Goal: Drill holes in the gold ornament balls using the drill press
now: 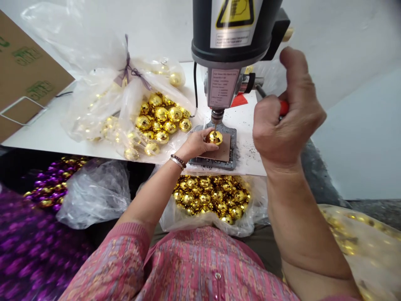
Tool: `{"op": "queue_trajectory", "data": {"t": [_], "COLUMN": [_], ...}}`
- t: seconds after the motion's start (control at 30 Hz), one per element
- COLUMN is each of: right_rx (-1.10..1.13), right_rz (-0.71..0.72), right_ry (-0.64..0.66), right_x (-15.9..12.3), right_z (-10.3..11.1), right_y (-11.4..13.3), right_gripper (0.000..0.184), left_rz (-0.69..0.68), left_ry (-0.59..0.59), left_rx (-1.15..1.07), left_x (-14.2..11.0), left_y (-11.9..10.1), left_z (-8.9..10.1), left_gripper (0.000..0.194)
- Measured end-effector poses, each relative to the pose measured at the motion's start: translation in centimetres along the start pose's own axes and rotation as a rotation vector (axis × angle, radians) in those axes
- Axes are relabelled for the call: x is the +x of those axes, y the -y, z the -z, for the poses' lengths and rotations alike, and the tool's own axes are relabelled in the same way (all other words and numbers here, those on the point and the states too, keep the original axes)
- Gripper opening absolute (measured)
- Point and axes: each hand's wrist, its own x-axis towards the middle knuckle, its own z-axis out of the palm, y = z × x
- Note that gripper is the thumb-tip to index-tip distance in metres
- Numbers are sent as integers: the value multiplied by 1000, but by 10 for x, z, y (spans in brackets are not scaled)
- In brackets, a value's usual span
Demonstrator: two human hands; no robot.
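My left hand (200, 144) grips a shiny gold faceted ball (214, 138) between thumb and fingers. The ball rests on a brown board (219, 154) lying on the grey base (232, 156) of a small bench drill press (232, 54). From the chuck (217, 115), a thin drill bit reaches down to the ball's top; whether it has entered the ball I cannot tell. On the right, my right hand (286, 113) is closed around the red-knobbed lever (283, 108) of the press, its index finger pointing up.
Gold balls (161, 115) lie in an open plastic bag on the white table (40, 140). More gold balls (216, 196) fill a bag below the table edge. Purple balls (50, 179) and a cardboard box (25, 67) are at left. Dark shavings dot the table beside the base.
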Motion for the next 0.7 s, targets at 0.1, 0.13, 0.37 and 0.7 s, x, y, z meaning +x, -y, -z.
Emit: {"op": "queue_trajectory", "data": {"t": [0.1, 0.13, 0.37, 0.7], "right_rx": [-82, -114, -130, 86], "right_rz": [60, 78, 106, 140], "right_ry": [-52, -64, -140, -283], "right_x": [-7, -10, -21, -13], "right_z": [-5, -6, -16, -27], "right_y": [-8, -11, -33, -28], "right_gripper": [61, 60, 55, 46], "left_rz": [-3, -2, -10, -36], "left_ry": [9, 15, 17, 38], "left_rx": [-33, -49, -97, -125], "left_x": [1, 1, 0, 0], "left_y": [2, 3, 2, 3], "left_z": [-1, -2, -5, -7], "left_gripper": [69, 69, 63, 54]}}
